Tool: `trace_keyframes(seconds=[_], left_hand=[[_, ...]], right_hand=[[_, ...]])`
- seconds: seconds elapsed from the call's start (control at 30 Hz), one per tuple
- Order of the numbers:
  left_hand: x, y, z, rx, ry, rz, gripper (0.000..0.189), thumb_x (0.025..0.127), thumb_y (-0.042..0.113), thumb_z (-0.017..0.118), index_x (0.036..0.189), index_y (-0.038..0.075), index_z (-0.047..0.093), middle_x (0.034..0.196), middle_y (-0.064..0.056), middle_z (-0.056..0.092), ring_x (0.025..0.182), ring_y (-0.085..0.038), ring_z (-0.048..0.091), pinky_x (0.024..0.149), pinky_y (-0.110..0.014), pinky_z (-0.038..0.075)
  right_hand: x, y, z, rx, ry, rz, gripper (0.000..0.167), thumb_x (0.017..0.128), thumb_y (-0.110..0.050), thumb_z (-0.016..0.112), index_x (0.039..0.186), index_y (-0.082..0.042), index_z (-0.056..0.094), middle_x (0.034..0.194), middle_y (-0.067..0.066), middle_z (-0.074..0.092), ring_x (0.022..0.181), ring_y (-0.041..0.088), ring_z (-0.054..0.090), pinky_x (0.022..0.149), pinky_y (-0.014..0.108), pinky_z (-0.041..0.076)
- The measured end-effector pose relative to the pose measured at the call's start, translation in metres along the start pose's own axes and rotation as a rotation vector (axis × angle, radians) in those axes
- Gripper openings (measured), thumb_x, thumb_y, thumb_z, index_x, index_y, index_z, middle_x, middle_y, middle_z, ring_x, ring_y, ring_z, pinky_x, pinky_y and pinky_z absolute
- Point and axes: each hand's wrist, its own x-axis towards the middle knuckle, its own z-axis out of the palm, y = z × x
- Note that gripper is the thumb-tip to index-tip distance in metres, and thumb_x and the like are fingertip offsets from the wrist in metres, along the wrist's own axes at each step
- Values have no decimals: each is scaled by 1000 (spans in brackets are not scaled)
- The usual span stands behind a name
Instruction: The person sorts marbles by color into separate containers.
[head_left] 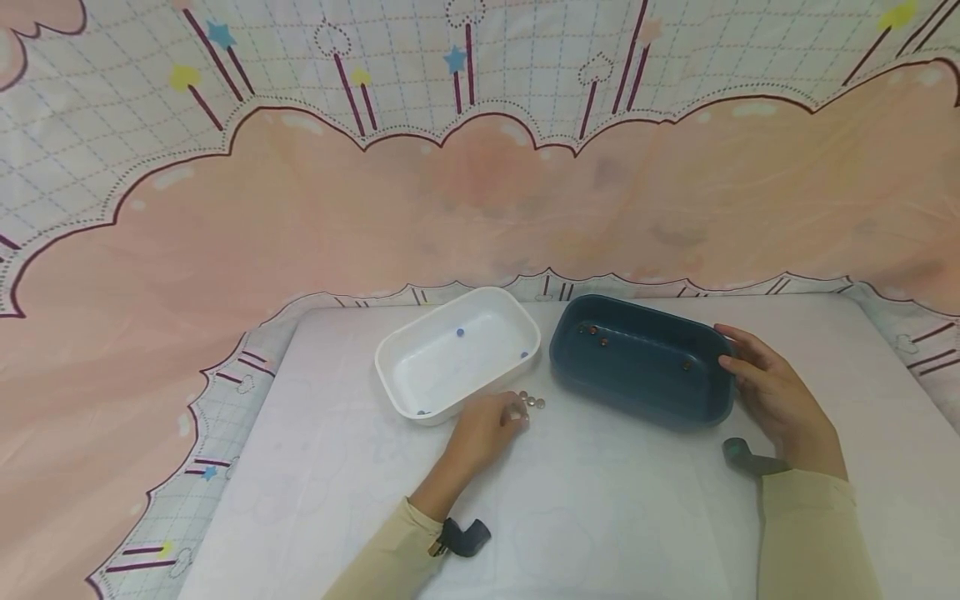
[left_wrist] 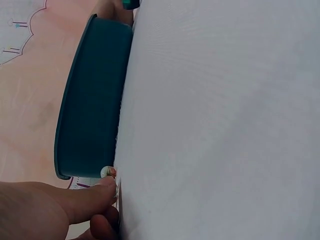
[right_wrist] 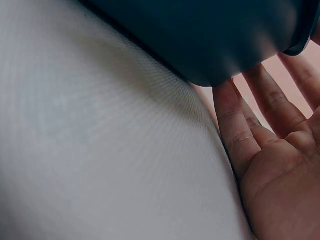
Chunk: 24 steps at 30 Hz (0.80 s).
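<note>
My left hand (head_left: 480, 432) is low on the table by the white bin's near right corner, pinching a small clear marble (left_wrist: 116, 191) between thumb and fingers. Several more clear marbles (head_left: 540, 403) lie right beyond its fingertips. The white bin (head_left: 401, 402) holds a few small blue marbles (head_left: 461, 332). To its right stands a dark blue bin (head_left: 637, 400) with several brown marbles (head_left: 603, 342) inside. My right hand (head_left: 783, 404) grips the right end of this bin, thumb at the rim and fingers against the outer wall (right_wrist: 230, 112).
A white cloth covers the table (head_left: 600, 517). Behind it hangs a pink and white patterned curtain (head_left: 480, 208), which also runs down the left side. Dark wrist-worn devices (head_left: 465, 538) sit at both sleeves.
</note>
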Motion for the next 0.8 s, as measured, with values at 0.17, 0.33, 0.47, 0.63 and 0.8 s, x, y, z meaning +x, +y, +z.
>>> trace_keyframes(seconds=[0.17,0.33,0.47,0.63,0.8], left_hand=[[-1,1,0,5,1,1,7,92,22,76,97,19,75,96,0,76,69,-8,51,67,-23,43],[-1,0,0,-15,-3,-1,6,92,22,76,96,18,75,98,0,76,70,-8,52,67,-23,44],[-1,0,0,-29,-4,0,5,92,21,76,96,18,75,107,0,77,69,-8,52,66,-23,44],[-1,1,1,-31,3,16,4,92,20,76,95,17,76,117,-3,77,67,-8,52,64,-22,44],[-1,4,0,-46,1,22,5,92,19,75,95,16,76,125,-5,74,70,-10,56,64,-21,44]], right_hand=[[0,0,0,-7,-2,-5,57,104,-6,55,157,-17,39,139,-16,49,126,-6,45,128,28,-3],[-1,1,-1,-6,1,-3,57,104,-6,56,157,-18,39,139,-16,49,125,-7,45,127,24,2],[0,0,-1,-12,4,-6,57,104,-5,55,157,-18,39,138,-16,49,125,-6,45,126,23,6],[-1,-1,0,-25,28,21,58,103,-8,59,157,-20,39,138,-19,49,126,-6,42,128,29,-4],[-1,-2,1,-22,35,32,59,103,-9,59,158,-19,38,139,-20,48,128,-5,42,128,30,-5]])
